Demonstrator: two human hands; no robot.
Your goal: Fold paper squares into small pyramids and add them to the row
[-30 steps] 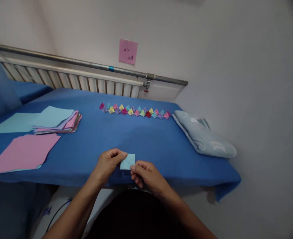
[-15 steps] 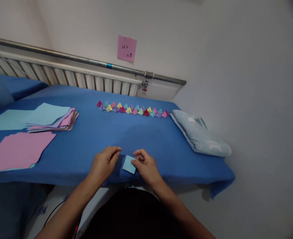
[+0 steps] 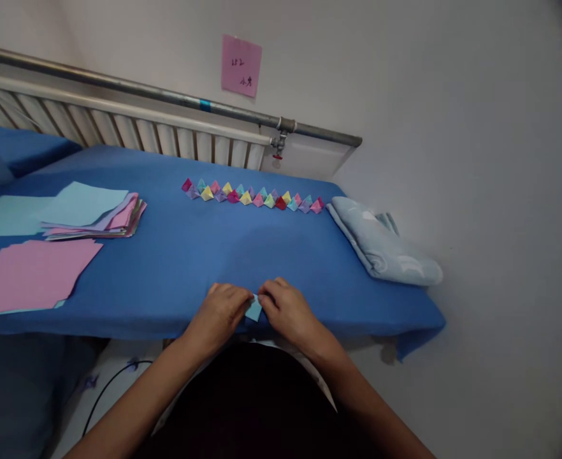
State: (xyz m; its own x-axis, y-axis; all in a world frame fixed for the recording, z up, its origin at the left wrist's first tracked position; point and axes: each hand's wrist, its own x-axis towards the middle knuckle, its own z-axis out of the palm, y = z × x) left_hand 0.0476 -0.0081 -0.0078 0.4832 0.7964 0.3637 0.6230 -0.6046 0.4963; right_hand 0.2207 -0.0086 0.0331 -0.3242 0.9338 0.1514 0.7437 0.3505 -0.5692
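Observation:
A small folded piece of light blue paper (image 3: 253, 310) is between my two hands near the front edge of the blue-covered surface. My left hand (image 3: 222, 312) pinches its left side, with thumb and fingers closed. On the right side, my right hand (image 3: 285, 308) grips the paper with bent fingers. Parts of the paper are hidden behind the fingers. Farther back lies a zigzag row of small folded paper pieces (image 3: 245, 198) in pink, yellow, blue, purple, green and red.
At the left are a stack of coloured paper (image 3: 90, 207) and pink sheets (image 3: 35, 274). A folded pale blue blanket (image 3: 381, 245) lies at the right. Behind the blue cloth (image 3: 166, 255) run a radiator (image 3: 166, 137) and a pipe with a valve (image 3: 281, 141). A pink note (image 3: 241, 65) hangs on the wall.
My left hand has moved right and closed on the light blue paper, which it was apart from before. My right hand has shifted its grip. The whole view has tilted slightly downward.

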